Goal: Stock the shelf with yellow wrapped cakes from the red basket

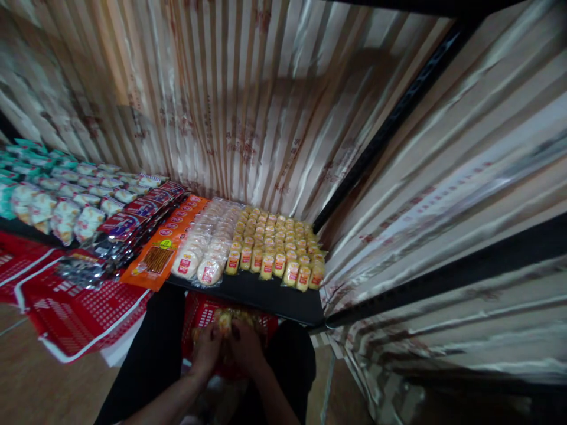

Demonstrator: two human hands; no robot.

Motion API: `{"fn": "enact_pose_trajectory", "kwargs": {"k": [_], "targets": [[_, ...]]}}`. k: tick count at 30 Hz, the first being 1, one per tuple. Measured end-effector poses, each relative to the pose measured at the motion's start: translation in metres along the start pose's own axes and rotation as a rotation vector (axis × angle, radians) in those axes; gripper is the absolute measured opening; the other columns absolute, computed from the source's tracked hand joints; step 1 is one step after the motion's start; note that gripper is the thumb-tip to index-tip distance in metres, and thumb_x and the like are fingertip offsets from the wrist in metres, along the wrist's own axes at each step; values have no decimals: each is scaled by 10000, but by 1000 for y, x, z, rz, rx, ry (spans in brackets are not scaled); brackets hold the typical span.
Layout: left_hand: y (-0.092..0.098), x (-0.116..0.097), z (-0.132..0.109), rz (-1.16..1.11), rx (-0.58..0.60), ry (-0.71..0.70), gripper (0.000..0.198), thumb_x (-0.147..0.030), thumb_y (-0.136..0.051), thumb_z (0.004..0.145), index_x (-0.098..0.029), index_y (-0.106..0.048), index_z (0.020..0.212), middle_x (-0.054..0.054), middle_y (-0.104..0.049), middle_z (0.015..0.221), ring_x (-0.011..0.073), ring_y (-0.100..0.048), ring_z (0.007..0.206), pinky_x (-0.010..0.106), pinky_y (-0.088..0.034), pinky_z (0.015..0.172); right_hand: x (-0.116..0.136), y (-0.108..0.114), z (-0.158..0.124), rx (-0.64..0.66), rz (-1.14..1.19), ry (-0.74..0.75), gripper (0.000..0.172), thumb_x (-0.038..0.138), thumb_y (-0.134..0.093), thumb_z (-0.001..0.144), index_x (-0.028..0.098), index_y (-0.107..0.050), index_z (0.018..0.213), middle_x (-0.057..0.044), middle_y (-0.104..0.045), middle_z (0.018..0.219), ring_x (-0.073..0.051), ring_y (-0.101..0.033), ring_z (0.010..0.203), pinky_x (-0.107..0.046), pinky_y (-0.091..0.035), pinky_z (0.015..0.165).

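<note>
Two hands are together pinching a yellow packet over the red basket, below the front edge of the shelf, while rows of similar packets are lining its right end.

My feed gives me an orange pouch with a yellow-green spot. Right of it I see white round packs with red labels, then yellow packets marked red and white. Left of it, maroon-and-blue sachets, printed white bags, then teal bags. Below and right of it, a pale yellow packet and a red lattice basket; behind it, tan-and-white striped sheeting.
</note>
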State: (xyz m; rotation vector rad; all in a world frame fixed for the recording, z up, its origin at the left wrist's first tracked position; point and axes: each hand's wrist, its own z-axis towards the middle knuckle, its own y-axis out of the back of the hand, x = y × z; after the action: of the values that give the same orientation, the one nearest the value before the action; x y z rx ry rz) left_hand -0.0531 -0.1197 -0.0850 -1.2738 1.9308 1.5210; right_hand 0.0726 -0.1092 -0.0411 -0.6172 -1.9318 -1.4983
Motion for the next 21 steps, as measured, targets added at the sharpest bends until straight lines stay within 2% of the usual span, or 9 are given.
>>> {"fn": "enact_pose_trajectory", "kwargs": {"k": [3,8,13,18,21], "targets": [[7,-16,-9,-146,-158,-28,219,-231,-449,739,-164,-604,878,76,-667,932,206,-614,912,328,-457,853,16,18,-2,-18,-11,-1,201,173,-501,743,195,-653,872,-43,-660,814,-165,-591,742,-249,-431,688],[26,-51,-15,-331,-183,-235,329,-386,-473,733,-159,-610,928,87,-633,924,219,-608,857,357,-494,763,30,44,5,-114,100,52,237,219,-525,744,212,-653,943,-24,-617,803,-138,-573,676,-228,-438,647],[33,-84,-5,-395,-183,-345,297,-267,-476,737,-153,-598,983,86,-621,969,196,-594,892,364,-478,826,33,58,23,-238,294,45,304,258,-519,762,188,-596,1048,-31,-627,856,-130,-581,646,-244,-463,637],[27,-91,12,-391,-152,-366,332,-95,-447,709,-141,-586,1007,86,-633,1012,166,-594,933,352,-448,903,29,56,38,-371,368,34,247,272,-544,753,187,-591,981,-24,-654,839,-128,-591,628,-251,-477,627],[24,-93,20,-318,-154,-350,346,-84,-449,717,-142,-590,1027,95,-631,1053,177,-585,970,370,-430,929,25,53,44,-388,408,28,224,274,-538,759,188,-594,959,-26,-658,833,-132,-601,644,-251,-485,628]]}}
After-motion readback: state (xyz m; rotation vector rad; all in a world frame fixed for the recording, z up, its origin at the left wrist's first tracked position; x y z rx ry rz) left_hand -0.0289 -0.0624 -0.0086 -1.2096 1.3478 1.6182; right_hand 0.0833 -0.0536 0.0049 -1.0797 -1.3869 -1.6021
